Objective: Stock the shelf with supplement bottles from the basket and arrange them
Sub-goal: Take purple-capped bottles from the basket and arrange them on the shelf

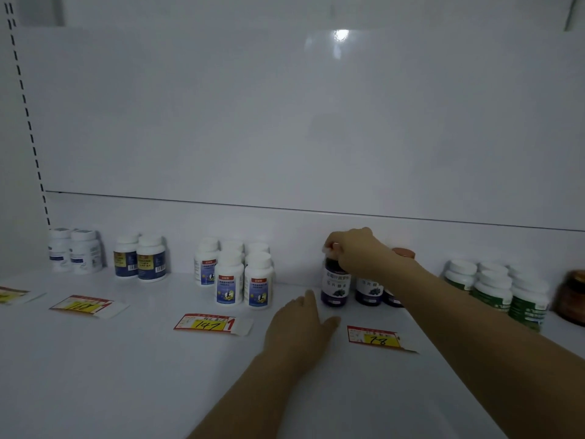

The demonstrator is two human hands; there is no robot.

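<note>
Right-hand fingers [332,248] are curled down over the cap, clamped round the top of the purple-labelled bottle [336,285]. The right hand [357,251] sits right above it and the forearm comes in from the shelf's front right corner. That bottle stands upright near the shelf's [126,375] back edge, right of middle, just beside a second purple bottle [368,291]. The left hand [300,324] lies flat in front of it, fingers straight and together, thumb spread, holding nothing; whether it touches the board, I cannot tell. A "78" price tag [380,339] lies towards the front edge. The white blue-labelled bottles [229,280] stand to the left and the green-labelled bottles [493,289] to the right.
</note>
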